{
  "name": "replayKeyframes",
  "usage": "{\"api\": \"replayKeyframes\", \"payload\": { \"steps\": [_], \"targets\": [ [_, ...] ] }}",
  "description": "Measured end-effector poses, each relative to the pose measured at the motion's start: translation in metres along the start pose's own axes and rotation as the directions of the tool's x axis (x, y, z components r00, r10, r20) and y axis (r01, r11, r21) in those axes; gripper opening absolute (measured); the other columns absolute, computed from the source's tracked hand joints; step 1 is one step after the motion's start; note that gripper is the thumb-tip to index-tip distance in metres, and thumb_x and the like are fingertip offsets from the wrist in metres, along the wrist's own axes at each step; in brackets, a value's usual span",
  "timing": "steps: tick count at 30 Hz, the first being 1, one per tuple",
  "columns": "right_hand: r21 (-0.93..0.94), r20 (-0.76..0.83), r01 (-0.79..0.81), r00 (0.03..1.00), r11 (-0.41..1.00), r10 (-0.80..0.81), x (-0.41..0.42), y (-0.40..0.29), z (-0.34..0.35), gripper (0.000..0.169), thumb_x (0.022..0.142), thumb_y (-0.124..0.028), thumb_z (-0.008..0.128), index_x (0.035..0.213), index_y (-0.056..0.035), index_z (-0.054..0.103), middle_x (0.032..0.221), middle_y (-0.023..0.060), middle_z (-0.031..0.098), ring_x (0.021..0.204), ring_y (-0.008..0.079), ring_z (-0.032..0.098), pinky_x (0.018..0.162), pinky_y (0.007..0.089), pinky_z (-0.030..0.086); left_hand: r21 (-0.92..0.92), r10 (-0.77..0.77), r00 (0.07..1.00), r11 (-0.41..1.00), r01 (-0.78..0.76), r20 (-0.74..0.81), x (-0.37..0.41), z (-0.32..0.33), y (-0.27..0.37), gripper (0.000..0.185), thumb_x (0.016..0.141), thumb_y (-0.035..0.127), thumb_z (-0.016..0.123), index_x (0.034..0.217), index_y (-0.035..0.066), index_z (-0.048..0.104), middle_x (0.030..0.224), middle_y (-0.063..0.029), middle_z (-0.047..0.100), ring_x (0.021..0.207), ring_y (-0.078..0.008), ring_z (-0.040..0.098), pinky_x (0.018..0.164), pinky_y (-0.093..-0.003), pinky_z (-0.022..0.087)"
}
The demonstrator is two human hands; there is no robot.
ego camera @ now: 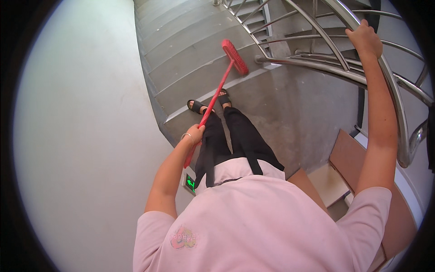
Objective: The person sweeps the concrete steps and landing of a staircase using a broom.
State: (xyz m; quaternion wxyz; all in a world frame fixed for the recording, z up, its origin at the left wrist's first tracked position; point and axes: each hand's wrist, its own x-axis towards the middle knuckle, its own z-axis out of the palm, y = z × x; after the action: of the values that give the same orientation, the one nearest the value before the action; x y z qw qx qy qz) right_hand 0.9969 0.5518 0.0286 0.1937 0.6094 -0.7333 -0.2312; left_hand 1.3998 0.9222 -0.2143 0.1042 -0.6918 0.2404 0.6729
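Observation:
My left hand [195, 133], with a bracelet at the wrist, is closed around the red handle of a broom [219, 87]. The handle runs up and to the right past my feet to the red broom head [235, 57], which lies over a step at the edge of the landing. My right hand [367, 38] grips the metal handrail [394, 88] at the upper right, with the fingers wrapped over the tube.
Concrete stairs [190, 51] lie beyond my feet. A white wall [81, 119] bounds the left side. A metal railing [316, 64] curves along the right. Cardboard-like brown panels [350, 153] stand at the lower right, and a lit green sign [189, 183] is low on the wall.

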Motion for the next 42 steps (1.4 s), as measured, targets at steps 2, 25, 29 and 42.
{"api": "replayKeyframes", "payload": {
  "steps": [2, 25, 29, 42],
  "targets": [
    [-0.003, 0.000, -0.005, 1.000, 1.000, 0.005, 0.000, -0.001, -0.001, 0.051, 0.073, -0.046, 0.058, 0.105, -0.0077, 0.051, 0.100, 0.0154, 0.060, 0.091, 0.0330, 0.059, 0.073, 0.0426, 0.049, 0.049, 0.016, 0.999, 0.999, -0.014, -0.032, -0.006, -0.006, -0.019, 0.033, 0.088, 0.033, 0.043, 0.094, 0.003, 0.052, 0.060, -0.0090, 0.052, 0.042, -0.0193, 0.052, 0.039, -0.0322, 0.044],
    [0.087, -0.019, -0.006, 1.000, 0.996, 0.007, -0.003, 0.003, -0.010, 0.043, 0.071, -0.036, 0.060, 0.102, -0.0069, 0.053, 0.098, 0.0148, 0.060, 0.089, 0.0299, 0.061, 0.074, 0.0406, 0.050, 0.218, -0.213, 0.911, 0.928, 0.301, -0.353, -0.071, -0.037, -0.160, 0.031, 0.081, 0.028, 0.055, 0.093, 0.000, 0.050, 0.069, -0.0128, 0.058, 0.048, -0.0215, 0.056, 0.044, -0.0340, 0.046],
    [0.089, -0.034, 0.006, 0.999, 0.996, -0.003, -0.003, 0.001, -0.006, 0.042, 0.072, -0.036, 0.060, 0.102, -0.0073, 0.053, 0.098, 0.0150, 0.060, 0.089, 0.0300, 0.061, 0.074, 0.0406, 0.050, -0.011, -0.246, 0.914, 0.966, 0.257, -0.322, -0.089, -0.044, -0.167, 0.031, 0.084, 0.030, 0.053, 0.092, 0.001, 0.050, 0.065, -0.0102, 0.055, 0.048, -0.0198, 0.055, 0.043, -0.0325, 0.046],
    [0.111, -0.049, 0.026, 0.999, 0.993, -0.020, -0.001, 0.005, -0.007, 0.040, 0.071, -0.034, 0.060, 0.100, -0.0068, 0.053, 0.094, 0.0160, 0.061, 0.086, 0.0317, 0.061, 0.071, 0.0407, 0.050, -0.855, -0.363, 0.923, 0.432, 0.286, 0.125, -0.082, -0.030, -0.156, 0.032, 0.088, 0.040, 0.047, 0.080, 0.010, 0.042, 0.053, 0.0029, 0.041, 0.037, -0.0075, 0.038, 0.033, -0.0189, 0.036]
  ]
}}
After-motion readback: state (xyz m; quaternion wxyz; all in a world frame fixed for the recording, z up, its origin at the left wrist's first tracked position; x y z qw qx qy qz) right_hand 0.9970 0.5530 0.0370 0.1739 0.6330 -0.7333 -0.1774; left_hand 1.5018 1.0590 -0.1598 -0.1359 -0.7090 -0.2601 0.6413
